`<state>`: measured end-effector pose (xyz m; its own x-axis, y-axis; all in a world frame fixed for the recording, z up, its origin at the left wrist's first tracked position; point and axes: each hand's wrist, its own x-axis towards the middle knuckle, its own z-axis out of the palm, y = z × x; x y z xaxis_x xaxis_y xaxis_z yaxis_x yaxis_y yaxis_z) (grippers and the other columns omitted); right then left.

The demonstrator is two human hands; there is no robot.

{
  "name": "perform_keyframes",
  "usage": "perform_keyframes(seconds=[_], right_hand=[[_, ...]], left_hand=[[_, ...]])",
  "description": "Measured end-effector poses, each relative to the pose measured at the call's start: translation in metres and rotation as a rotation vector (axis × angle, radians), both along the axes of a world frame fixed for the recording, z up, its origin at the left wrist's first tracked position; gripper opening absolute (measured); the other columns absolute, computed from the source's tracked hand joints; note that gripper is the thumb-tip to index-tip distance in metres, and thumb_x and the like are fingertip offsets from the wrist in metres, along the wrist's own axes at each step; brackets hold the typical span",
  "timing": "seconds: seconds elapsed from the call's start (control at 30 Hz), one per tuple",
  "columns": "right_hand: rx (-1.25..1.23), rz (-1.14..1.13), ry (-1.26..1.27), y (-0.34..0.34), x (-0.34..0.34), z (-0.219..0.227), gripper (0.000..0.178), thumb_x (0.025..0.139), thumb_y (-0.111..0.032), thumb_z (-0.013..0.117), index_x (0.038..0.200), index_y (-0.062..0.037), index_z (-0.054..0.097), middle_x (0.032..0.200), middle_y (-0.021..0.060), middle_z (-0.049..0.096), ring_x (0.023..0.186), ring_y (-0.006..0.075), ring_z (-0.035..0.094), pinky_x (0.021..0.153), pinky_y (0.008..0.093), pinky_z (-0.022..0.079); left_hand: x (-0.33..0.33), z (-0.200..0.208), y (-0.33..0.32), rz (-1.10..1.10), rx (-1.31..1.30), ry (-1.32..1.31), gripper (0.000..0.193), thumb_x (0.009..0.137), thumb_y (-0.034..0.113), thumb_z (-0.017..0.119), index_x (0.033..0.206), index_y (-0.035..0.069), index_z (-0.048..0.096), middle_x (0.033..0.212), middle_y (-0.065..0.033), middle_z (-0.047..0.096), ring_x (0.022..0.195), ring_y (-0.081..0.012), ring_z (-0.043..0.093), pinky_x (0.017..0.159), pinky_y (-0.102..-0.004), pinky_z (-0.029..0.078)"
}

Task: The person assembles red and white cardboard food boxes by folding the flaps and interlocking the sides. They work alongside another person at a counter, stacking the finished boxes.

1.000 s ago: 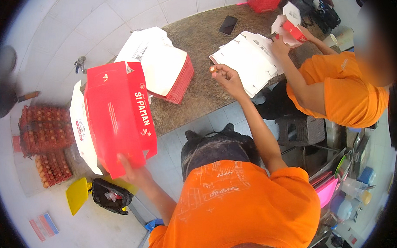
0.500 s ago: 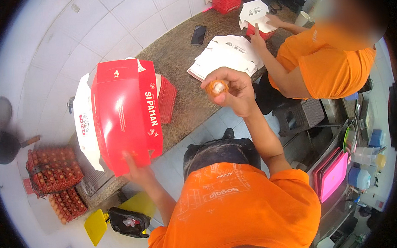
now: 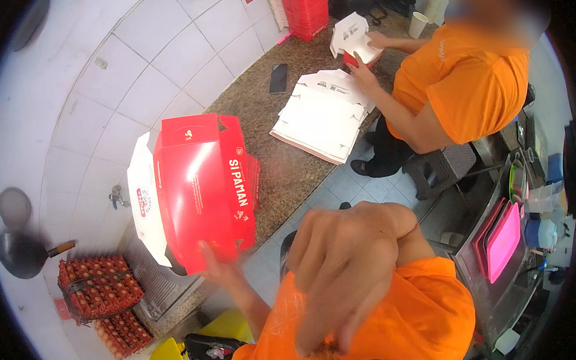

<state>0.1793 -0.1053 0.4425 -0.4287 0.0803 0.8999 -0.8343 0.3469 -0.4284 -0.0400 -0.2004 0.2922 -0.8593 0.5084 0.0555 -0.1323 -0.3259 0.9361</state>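
Observation:
My left hand [image 3: 220, 268] grips the near edge of a red food box [image 3: 196, 189], its thumb on the red face. The box is a cardboard blank with white-and-red flaps, held up over the counter, partly in front of a stack of red cardboard [image 3: 255, 178]. Close to the camera, my right hand [image 3: 351, 266] is bent downward with its fingers closed on a piece of breaded fried food [image 3: 324, 355]. Only a bit of its orange-brown crust shows below the fingertips. To the right, a co-worker's hands [image 3: 366, 66] handle a small red-and-white box [image 3: 353, 41].
On the stone counter [image 3: 260, 111] lie a dark phone [image 3: 278, 78] and a pile of white cardboard blanks [image 3: 321, 118]. Red boxes [image 3: 306, 14] are stacked at the back. Egg trays [image 3: 101, 285] stand at left; a grey stool [image 3: 443, 168] and pink trays [image 3: 503, 242] are at right.
My right hand has moved down and toward the camera with the fried food, whose white inside is now hidden. The red box stays in my left hand. The whole view has shifted slightly.

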Motion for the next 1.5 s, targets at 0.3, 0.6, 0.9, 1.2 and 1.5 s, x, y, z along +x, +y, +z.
perform_keyframes(seconds=[0.3, 0.6, 0.9, 1.2, 1.5], right_hand=[[-0.059, 0.014, 0.039, 0.005, -0.027, -0.001, 0.028, 0.091, -0.028, 0.077, 0.106, -0.0048, 0.075, 0.065, 0.0022, 0.064, 0.050, 0.0165, 0.059, 0.048, 0.0283, 0.045], [0.377, -0.981, -0.572, 0.010, -0.044, -0.098, 0.061, 0.079, -0.030, 0.082, 0.136, -0.0182, 0.063, 0.144, 0.0105, 0.054, 0.128, 0.0319, 0.054, 0.106, 0.0504, 0.040], [-0.579, -0.870, -0.575, 0.013, -0.014, -0.171, 0.051, 0.090, -0.016, 0.071, 0.139, -0.0119, 0.060, 0.141, 0.0135, 0.060, 0.124, 0.0316, 0.061, 0.106, 0.0463, 0.045], [0.144, -1.658, -0.378, 0.030, 0.062, -0.186, 0.043, 0.083, -0.009, 0.073, 0.126, -0.0098, 0.069, 0.132, 0.0142, 0.066, 0.121, 0.0295, 0.066, 0.087, 0.0354, 0.061], [0.014, -1.703, -0.625, 0.027, 0.098, -0.187, 0.054, 0.084, -0.013, 0.071, 0.137, -0.0118, 0.061, 0.153, 0.0101, 0.048, 0.137, 0.0304, 0.052, 0.097, 0.0370, 0.057]], left_hand=[[-0.009, 0.000, -0.002, -0.118, -0.002, -0.027, 0.061, 0.096, 0.023, 0.070, 0.147, 0.005, 0.042, 0.136, -0.0130, 0.052, 0.120, -0.0263, 0.055, 0.089, -0.0442, 0.057], [-0.010, -0.003, 0.013, -0.257, 0.190, -0.011, 0.058, 0.098, 0.013, 0.066, 0.147, 0.001, 0.039, 0.139, -0.0175, 0.054, 0.122, -0.0287, 0.059, 0.103, -0.0442, 0.052], [0.045, -0.005, 0.092, -0.634, 0.212, -0.193, 0.043, 0.098, 0.010, 0.067, 0.137, 0.003, 0.051, 0.127, -0.0115, 0.062, 0.114, -0.0229, 0.063, 0.096, -0.0382, 0.054], [0.125, -0.017, 0.161, -0.889, 0.054, -0.227, 0.027, 0.101, 0.016, 0.065, 0.125, 0.003, 0.060, 0.115, -0.0083, 0.068, 0.102, -0.0159, 0.066, 0.088, -0.0298, 0.055], [0.169, -0.028, 0.176, -1.060, -0.038, -0.131, 0.031, 0.105, 0.023, 0.058, 0.126, 0.000, 0.057, 0.118, -0.0135, 0.066, 0.105, -0.0189, 0.066, 0.090, -0.0321, 0.055]])
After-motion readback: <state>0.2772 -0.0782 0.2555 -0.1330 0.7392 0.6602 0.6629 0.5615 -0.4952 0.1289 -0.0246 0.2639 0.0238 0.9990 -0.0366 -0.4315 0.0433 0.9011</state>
